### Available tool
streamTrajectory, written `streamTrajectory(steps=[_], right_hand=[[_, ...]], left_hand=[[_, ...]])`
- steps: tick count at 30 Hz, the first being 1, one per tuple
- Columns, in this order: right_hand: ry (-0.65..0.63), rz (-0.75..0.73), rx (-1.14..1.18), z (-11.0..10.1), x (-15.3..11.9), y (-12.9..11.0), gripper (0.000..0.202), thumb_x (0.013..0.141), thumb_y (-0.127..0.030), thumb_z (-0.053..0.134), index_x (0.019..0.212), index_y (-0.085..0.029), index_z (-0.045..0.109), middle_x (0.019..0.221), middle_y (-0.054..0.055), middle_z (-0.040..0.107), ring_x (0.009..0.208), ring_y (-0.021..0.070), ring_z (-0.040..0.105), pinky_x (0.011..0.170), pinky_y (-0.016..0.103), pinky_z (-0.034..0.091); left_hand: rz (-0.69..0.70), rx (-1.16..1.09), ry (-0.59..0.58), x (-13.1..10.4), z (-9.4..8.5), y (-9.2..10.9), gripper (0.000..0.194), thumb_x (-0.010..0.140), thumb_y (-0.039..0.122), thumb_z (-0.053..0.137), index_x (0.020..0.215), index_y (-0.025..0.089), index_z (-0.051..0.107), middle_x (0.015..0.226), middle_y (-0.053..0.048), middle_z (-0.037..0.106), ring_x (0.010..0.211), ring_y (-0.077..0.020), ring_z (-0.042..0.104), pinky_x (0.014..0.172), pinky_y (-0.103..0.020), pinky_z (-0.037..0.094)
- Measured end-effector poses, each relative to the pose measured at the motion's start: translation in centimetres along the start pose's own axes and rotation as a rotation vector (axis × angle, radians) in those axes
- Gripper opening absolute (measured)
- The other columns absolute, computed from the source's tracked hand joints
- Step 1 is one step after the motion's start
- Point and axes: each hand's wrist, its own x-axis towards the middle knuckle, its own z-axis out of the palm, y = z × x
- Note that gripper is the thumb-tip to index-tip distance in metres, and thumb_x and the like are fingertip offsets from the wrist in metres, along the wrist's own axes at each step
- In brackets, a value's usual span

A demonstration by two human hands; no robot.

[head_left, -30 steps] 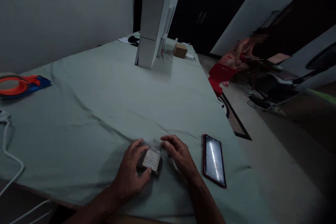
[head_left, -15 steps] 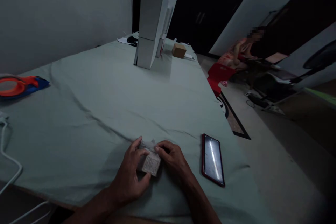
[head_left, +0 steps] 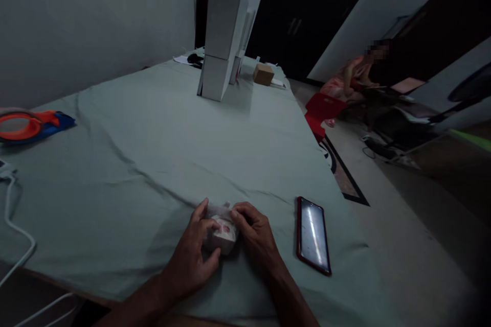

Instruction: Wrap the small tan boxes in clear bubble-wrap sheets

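Observation:
Close to the table's near edge, a small whitish box (head_left: 224,241) with a reddish mark shows between my hands. Clear plastic wrap (head_left: 219,210) lies loosely over its far side. My left hand (head_left: 195,248) is curled round the box from the left, its thumb at the near side and a finger on the top. From the right, my right hand (head_left: 253,227) pinches the plastic wrap at the box's far right corner. The fingertips of that hand are partly hidden.
A phone (head_left: 313,235) in a red case lies right of my hands. White boxes (head_left: 218,46) stand further back, near a brown box (head_left: 263,74). Orange and blue item (head_left: 49,123) and white cable (head_left: 23,235) lie left. A person (head_left: 355,74) sits beyond the red chair (head_left: 322,112).
The box has turned in my hands: a face with a reddish mark shows where a face with a dark printed pattern was. Both hands stay in nearly the same place.

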Motion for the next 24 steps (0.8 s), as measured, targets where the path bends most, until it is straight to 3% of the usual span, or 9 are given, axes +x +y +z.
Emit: streamTrajectory(steps=[8, 14, 24], right_hand=[[0.016, 0.115, 0.135, -0.07, -0.05, -0.13, 0.023, 0.086, -0.038, 0.060, 0.077, -0.018, 0.062, 0.074, 0.000, 0.054, 0.069, 0.0132, 0.048, 0.064, 0.023, 0.040], [0.034, 0.161, 0.218, -0.09, -0.09, -0.12, 0.024, 0.084, -0.040, 0.063, 0.076, -0.017, 0.062, 0.066, -0.003, 0.048, 0.061, 0.0108, 0.043, 0.056, 0.021, 0.036], [0.061, 0.230, 0.287, -0.27, 0.11, -0.28, 0.030, 0.082, -0.047, 0.064, 0.075, -0.017, 0.061, 0.064, -0.004, 0.050, 0.055, 0.0102, 0.046, 0.052, 0.021, 0.041]], left_hand=[[0.037, -0.026, -0.018, -0.04, 0.03, -0.32, 0.049, 0.075, 0.001, 0.053, 0.117, 0.024, 0.044, 0.154, -0.013, 0.020, 0.143, -0.0289, 0.023, 0.111, -0.051, 0.033], [0.061, -0.025, 0.010, 0.11, -0.14, -0.06, 0.053, 0.075, 0.001, 0.052, 0.122, 0.023, 0.042, 0.152, -0.014, 0.025, 0.142, -0.0284, 0.028, 0.111, -0.049, 0.035], [0.048, 0.013, -0.017, 0.21, -0.29, 0.31, 0.060, 0.071, 0.002, 0.053, 0.126, 0.021, 0.039, 0.152, -0.017, 0.025, 0.142, -0.0321, 0.026, 0.110, -0.053, 0.034]])
